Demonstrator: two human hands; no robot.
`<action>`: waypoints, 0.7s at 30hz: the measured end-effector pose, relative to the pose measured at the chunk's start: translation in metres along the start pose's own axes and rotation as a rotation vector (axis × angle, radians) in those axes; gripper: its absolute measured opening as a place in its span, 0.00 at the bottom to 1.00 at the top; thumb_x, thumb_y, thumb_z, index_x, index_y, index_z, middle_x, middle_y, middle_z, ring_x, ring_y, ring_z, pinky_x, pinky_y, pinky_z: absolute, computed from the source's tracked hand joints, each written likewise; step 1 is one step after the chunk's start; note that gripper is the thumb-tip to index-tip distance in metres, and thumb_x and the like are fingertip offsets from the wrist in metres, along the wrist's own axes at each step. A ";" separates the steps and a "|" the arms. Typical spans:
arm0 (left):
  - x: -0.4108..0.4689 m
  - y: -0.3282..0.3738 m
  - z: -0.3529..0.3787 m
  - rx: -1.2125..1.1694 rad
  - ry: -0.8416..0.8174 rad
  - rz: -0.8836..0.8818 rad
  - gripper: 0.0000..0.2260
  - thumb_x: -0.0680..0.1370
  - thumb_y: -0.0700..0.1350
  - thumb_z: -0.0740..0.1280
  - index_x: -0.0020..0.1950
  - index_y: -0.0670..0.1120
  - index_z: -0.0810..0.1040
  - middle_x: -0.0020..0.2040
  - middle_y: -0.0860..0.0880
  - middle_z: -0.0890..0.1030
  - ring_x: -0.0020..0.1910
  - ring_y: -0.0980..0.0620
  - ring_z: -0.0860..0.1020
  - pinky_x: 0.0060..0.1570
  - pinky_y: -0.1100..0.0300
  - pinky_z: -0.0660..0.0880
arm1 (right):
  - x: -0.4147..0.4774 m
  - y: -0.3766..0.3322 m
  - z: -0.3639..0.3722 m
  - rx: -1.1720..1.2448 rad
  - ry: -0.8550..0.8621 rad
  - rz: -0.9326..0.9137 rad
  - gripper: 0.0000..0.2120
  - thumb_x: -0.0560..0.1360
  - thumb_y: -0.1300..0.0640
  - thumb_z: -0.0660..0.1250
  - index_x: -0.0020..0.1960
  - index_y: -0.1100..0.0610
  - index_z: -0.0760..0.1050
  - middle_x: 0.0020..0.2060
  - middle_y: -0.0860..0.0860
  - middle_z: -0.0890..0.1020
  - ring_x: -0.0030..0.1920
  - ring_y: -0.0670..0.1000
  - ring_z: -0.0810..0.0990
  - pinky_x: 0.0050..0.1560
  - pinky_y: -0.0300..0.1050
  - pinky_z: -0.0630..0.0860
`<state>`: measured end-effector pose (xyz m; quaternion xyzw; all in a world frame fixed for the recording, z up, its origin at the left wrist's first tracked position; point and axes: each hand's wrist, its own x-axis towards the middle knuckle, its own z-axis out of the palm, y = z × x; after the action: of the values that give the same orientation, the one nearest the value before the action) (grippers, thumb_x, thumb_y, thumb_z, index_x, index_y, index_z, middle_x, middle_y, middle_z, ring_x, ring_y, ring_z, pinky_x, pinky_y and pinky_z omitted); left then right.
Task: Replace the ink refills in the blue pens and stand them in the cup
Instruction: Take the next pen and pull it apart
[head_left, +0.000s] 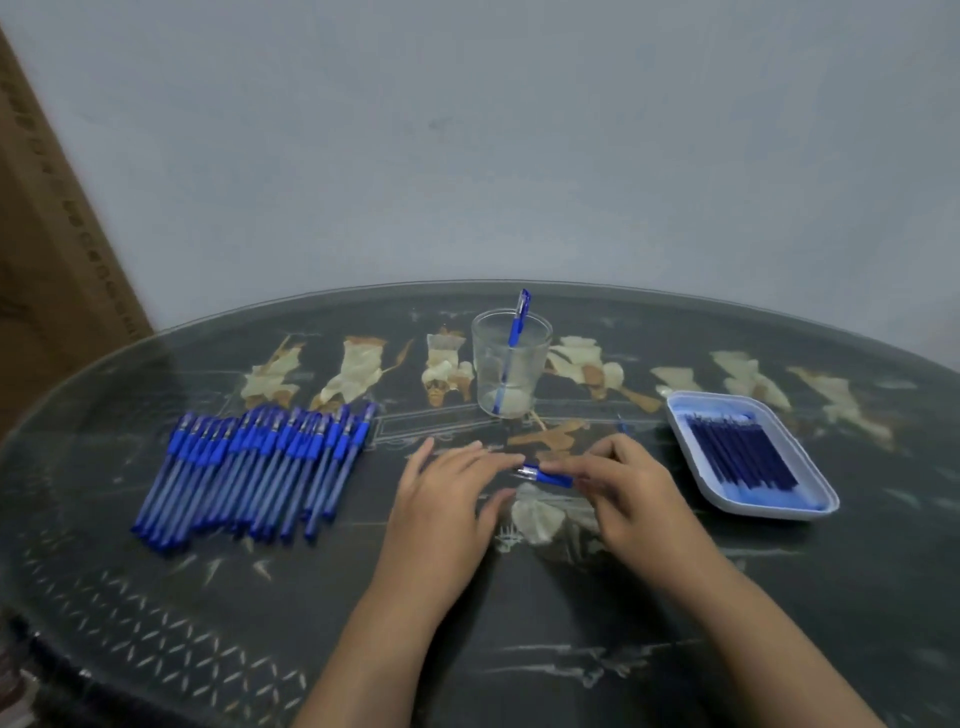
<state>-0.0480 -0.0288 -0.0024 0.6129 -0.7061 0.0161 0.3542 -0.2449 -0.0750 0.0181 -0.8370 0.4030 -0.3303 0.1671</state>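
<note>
Low in the centre, left hand (447, 493) with fingers nearly straight touching the tip of a blue pen (548, 476) pinched by the right hand (634, 488) over the worktop (519, 649); pen pile (249, 467) at left, cup (511, 374) holding one standing pen (518, 322) above centre, tray (769, 512) of refills (737, 452) at right.

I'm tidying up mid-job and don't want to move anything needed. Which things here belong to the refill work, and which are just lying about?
Job: blue pen gripped by the right hand; pile of blue pens; clear cup holding one standing pen; white tray of ink refills.
Lying about: cardboard box at the far left.
</note>
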 end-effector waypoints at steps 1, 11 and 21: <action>0.002 0.003 0.005 0.002 0.021 -0.001 0.12 0.73 0.49 0.73 0.55 0.58 0.80 0.52 0.60 0.83 0.59 0.59 0.78 0.70 0.58 0.54 | -0.003 0.005 0.000 0.010 0.004 0.001 0.19 0.75 0.69 0.67 0.57 0.48 0.83 0.42 0.44 0.72 0.45 0.41 0.74 0.47 0.27 0.68; 0.006 0.007 0.022 0.013 -0.021 0.045 0.08 0.72 0.47 0.74 0.48 0.57 0.78 0.44 0.63 0.80 0.48 0.64 0.76 0.66 0.61 0.58 | -0.014 0.024 0.013 -0.052 0.098 0.006 0.09 0.72 0.52 0.70 0.51 0.45 0.83 0.42 0.38 0.82 0.44 0.41 0.74 0.48 0.37 0.71; 0.005 0.006 0.026 0.058 0.019 -0.016 0.09 0.76 0.57 0.58 0.44 0.59 0.76 0.41 0.63 0.79 0.45 0.66 0.75 0.56 0.63 0.56 | -0.011 0.032 0.024 0.022 0.187 -0.039 0.04 0.71 0.57 0.72 0.45 0.52 0.83 0.37 0.42 0.81 0.41 0.45 0.75 0.42 0.44 0.74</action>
<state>-0.0659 -0.0441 -0.0169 0.6283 -0.6972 0.0395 0.3429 -0.2512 -0.0856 -0.0212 -0.8082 0.3971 -0.4145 0.1315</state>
